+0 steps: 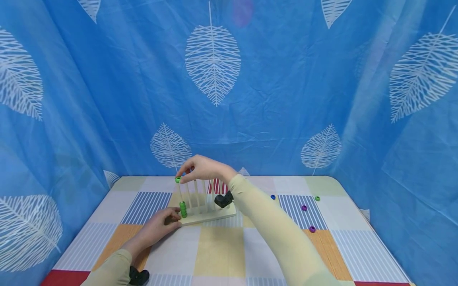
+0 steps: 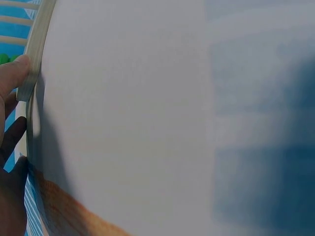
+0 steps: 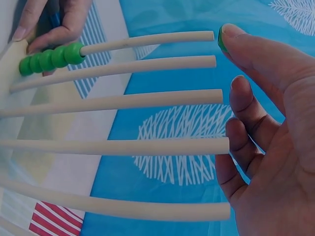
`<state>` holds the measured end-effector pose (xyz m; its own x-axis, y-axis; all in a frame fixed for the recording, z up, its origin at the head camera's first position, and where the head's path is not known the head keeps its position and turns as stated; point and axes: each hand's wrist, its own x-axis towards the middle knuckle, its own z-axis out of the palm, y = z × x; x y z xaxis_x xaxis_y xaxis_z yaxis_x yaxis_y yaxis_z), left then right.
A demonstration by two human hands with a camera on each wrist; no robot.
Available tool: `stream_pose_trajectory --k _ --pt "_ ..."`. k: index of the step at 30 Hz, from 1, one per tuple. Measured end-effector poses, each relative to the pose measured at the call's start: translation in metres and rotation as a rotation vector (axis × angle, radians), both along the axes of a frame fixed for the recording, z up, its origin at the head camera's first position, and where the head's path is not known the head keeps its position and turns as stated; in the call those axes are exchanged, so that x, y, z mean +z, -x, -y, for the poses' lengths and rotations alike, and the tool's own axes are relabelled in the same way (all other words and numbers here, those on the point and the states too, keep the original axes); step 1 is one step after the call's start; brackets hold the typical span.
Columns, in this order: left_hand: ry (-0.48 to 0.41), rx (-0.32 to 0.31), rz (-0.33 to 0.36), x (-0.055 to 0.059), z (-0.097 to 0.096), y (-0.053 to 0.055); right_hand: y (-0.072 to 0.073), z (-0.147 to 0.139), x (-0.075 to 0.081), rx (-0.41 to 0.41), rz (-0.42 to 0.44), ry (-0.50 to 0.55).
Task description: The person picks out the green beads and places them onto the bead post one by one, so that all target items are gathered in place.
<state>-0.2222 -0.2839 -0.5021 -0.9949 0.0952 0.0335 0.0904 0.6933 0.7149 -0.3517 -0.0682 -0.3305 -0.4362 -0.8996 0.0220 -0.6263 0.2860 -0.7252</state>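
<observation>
A pale wooden peg stand [image 1: 209, 215] with a row of upright rods stands on the table. Several green beads [image 3: 51, 59] are stacked at the bottom of its leftmost rod [image 3: 147, 42]. My right hand [image 1: 205, 167] pinches one more green bead [image 1: 178, 180] between thumb and fingers, right at the tip of that rod. In the right wrist view the thumb mostly hides this bead, and a small gap shows between it and the rod's end. My left hand [image 1: 161, 226] grips the left end of the stand's base [image 2: 34, 59], the thumb lying against its edge.
To the right on the patchwork tablecloth [image 1: 220, 248] lie a blue bead [image 1: 273, 197], a purple bead [image 1: 304, 207], another purple bead [image 1: 312, 229] and a loose green bead [image 1: 317, 198]. A blue leaf-patterned curtain [image 1: 268, 119] surrounds the table at the back and sides.
</observation>
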Motion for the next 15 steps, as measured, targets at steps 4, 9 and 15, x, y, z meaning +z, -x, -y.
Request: stream_pose_trajectory --k 4,9,15 --pt "0.009 0.006 0.001 0.0007 -0.001 -0.0011 0.0002 0.0018 -0.0022 0.001 0.01 0.006" --pt "0.001 0.007 0.008 0.0019 -0.0015 -0.0019 -0.0001 0.0029 -0.0029 0.002 0.005 0.012" --pt "-0.005 0.003 0.008 0.0034 -0.0017 -0.0025 -0.0007 0.0034 -0.003 -0.003 0.013 0.005"
